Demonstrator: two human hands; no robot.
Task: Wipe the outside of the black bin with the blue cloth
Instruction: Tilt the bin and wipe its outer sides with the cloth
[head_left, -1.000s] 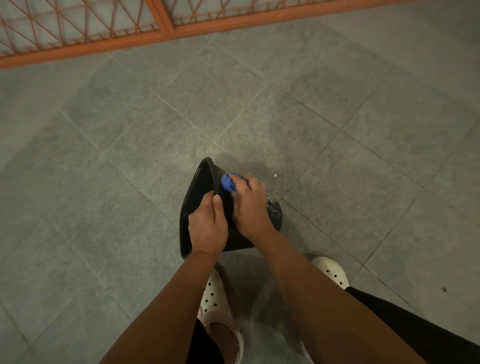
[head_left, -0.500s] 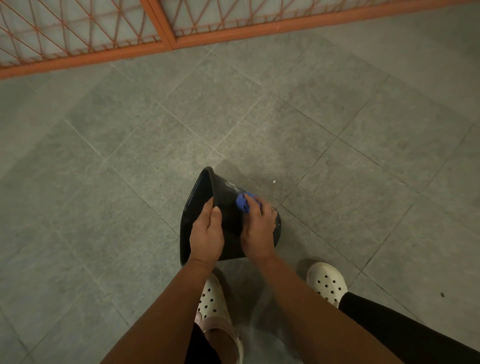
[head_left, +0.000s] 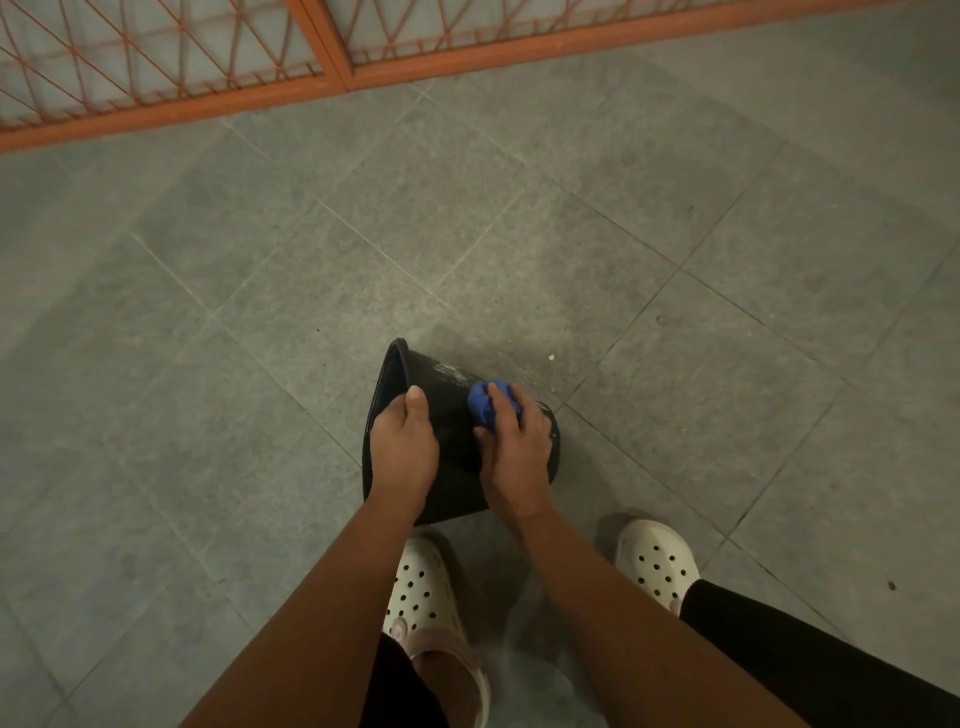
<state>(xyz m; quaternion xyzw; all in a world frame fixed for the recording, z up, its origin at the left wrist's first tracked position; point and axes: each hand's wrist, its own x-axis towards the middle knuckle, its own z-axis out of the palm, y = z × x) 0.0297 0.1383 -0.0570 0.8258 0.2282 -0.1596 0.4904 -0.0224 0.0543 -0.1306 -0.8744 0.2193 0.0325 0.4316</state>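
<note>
**A:** What has changed?

**B:** The left hand still grips the black bin, which lies tipped on the tiled floor. The blue cloth, bunched in the right hand's curled fingers, has slid from near the mouth toward the base. The wiping seems to be advancing.

**A:** Anything hidden?

**B:** The left fingers behind the rim, and the bin's underside.

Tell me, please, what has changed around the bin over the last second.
The right hand slid the blue cloth along the outer wall of the black bin, from near the rim toward the base. The left hand still grips the rim; the bin stays tipped on the floor.
</note>
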